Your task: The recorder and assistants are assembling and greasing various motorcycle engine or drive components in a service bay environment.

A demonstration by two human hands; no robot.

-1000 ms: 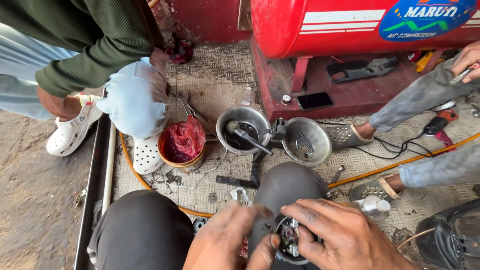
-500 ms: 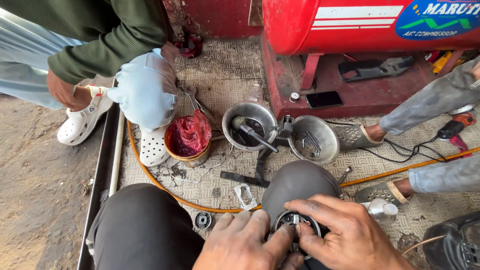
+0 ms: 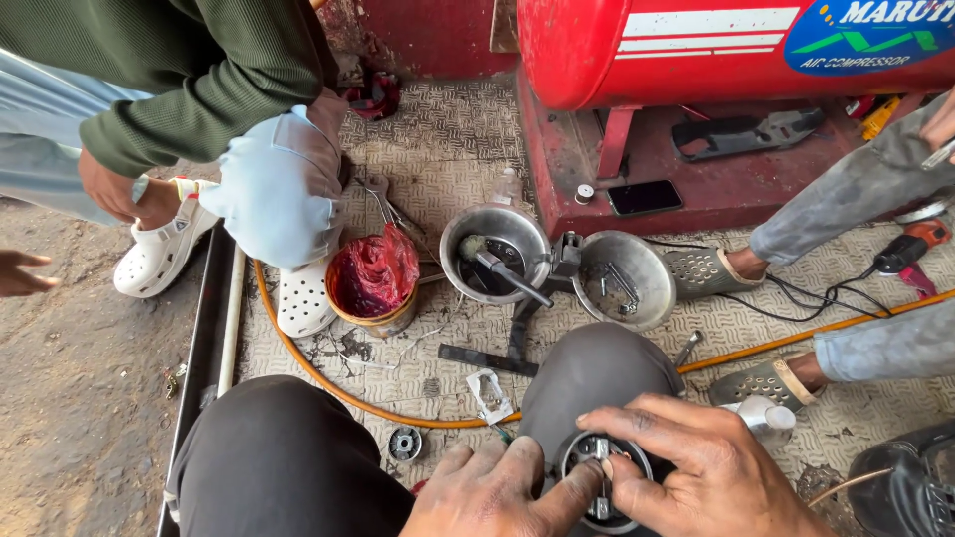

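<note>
Round metal part (image 3: pixel 600 475), half-hidden, clenched in grip of left hand (image 3: pixel 497 497) and right hand (image 3: pixel 696 467).

Both hands, left hand (image 3: pixel 497 497) and right hand (image 3: pixel 711 472), are cut off by the bottom edge. Their fingers hide much of the round metal part (image 3: pixel 600 477).
</note>
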